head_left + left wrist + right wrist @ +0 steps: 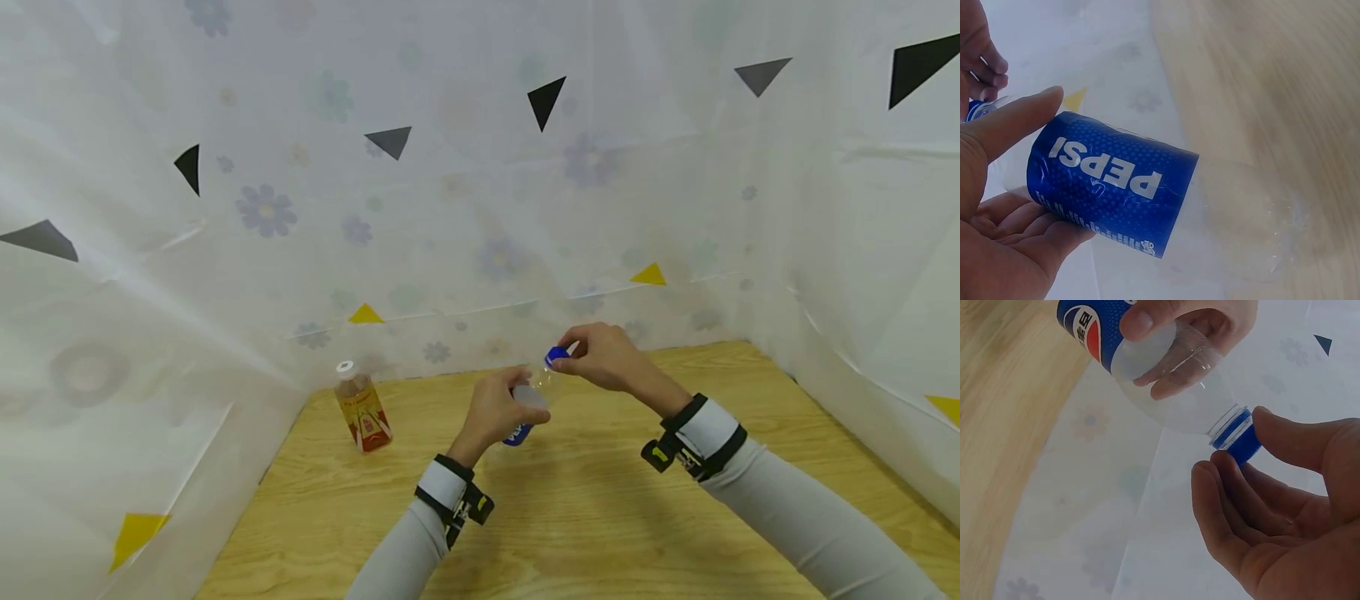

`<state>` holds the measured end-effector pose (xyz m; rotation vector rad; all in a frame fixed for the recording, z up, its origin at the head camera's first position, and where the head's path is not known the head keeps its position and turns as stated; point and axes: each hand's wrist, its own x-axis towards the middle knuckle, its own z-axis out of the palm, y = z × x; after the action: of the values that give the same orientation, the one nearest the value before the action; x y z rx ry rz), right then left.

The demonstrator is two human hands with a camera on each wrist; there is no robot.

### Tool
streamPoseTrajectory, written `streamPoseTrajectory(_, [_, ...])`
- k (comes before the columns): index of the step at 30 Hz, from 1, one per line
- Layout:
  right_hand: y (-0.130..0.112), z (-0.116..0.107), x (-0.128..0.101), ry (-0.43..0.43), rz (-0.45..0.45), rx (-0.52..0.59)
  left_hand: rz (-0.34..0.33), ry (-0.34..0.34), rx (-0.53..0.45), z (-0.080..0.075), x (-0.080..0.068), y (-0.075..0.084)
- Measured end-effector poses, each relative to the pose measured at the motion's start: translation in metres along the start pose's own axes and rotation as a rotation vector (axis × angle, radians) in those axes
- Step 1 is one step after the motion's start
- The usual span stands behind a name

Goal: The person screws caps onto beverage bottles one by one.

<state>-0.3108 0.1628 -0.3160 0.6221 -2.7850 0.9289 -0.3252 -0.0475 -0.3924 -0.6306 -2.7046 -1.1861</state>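
Note:
A clear plastic Pepsi bottle (1110, 181) with a blue label is held tilted above the table, its neck toward the right hand. It looks empty of drink. My left hand (498, 407) grips it around the upper body, thumb on one side and fingers on the other. At the neck, my right hand (603, 357) pinches the blue cap (1242, 440) between thumb and fingertips. The cap sits on the bottle's mouth in the right wrist view; whether it is loose I cannot tell. In the head view the left hand hides much of the bottle.
A drink bottle (363, 408) with a white cap and a yellow and red label stands upright at the left of the wooden table (600, 517). White flower-patterned sheeting (465, 208) with triangle stickers hangs behind and at both sides.

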Motion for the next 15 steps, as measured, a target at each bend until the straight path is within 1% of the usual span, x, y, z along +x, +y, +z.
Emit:
streamPoseTrajectory(4, [0.001, 0.0021, 0.0, -0.001, 0.037, -0.028, 0.003, 0.002, 0.008, -0.0007, -0.0011, 0.0005])
streamPoseTrajectory(6, [0.0006, 0.0026, -0.0004, -0.005, 0.074, -0.02, 0.006, 0.003, 0.005, -0.0007, -0.0012, 0.0007])
streamPoseTrajectory(8, [0.0006, 0.0031, -0.0005, -0.005, 0.085, -0.003, 0.006, 0.001, -0.001, -0.0008, -0.0014, 0.0011])
streamPoseTrajectory(10, [0.0004, 0.0034, -0.0012, -0.004, 0.066, 0.024, 0.004, -0.001, -0.003, -0.0006, -0.0015, 0.0013])
streamPoseTrajectory(12, [0.0002, 0.0034, -0.0027, -0.005, 0.015, 0.046, 0.002, -0.001, -0.001, -0.0005, -0.0017, 0.002])
streamPoseTrajectory(15, [-0.0012, 0.0037, -0.0049, -0.003, -0.051, 0.043, 0.008, 0.001, 0.004, 0.0001, -0.0013, 0.0028])
